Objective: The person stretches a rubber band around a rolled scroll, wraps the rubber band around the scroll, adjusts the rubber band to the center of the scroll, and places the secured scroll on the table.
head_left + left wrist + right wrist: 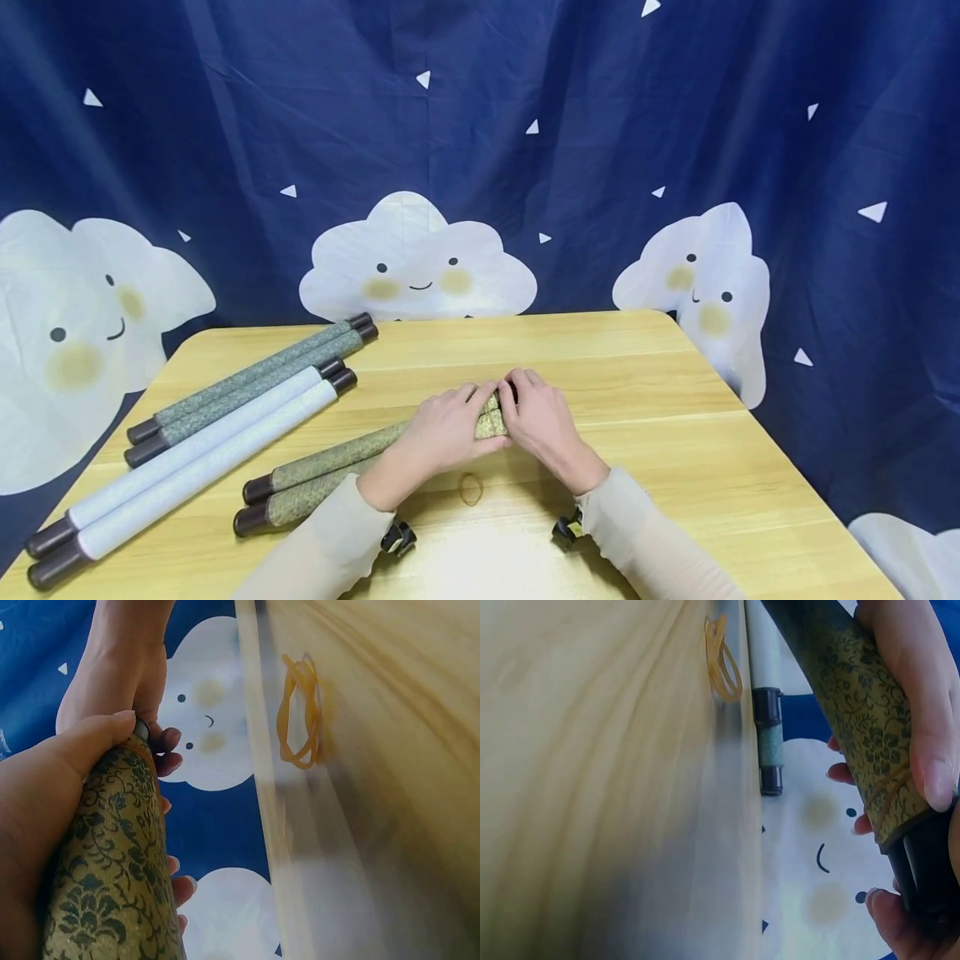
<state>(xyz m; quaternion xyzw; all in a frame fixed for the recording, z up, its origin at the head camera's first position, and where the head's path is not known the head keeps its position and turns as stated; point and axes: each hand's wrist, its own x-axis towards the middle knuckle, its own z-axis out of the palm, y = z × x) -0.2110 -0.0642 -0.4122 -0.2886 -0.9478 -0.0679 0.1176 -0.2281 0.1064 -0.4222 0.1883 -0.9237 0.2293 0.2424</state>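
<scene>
A pair of olive-gold scrolls with a dark floral pattern and dark end knobs lies slanted side by side at the table's middle. My left hand grips them near their far right end, its thumb along the patterned surface in the left wrist view. At that end, my right hand holds the pair, with fingers around the dark knob in the right wrist view. A thin tan band crosses the scroll just short of the knob. Both hands partly cover this end in the head view.
Left of the hands lie two white scrolls and two grey-green scrolls, all with dark knobs. A loose, twisted rubber band rests on the wooden table, nearer the person than the hands. A blue cloud-print curtain hangs behind.
</scene>
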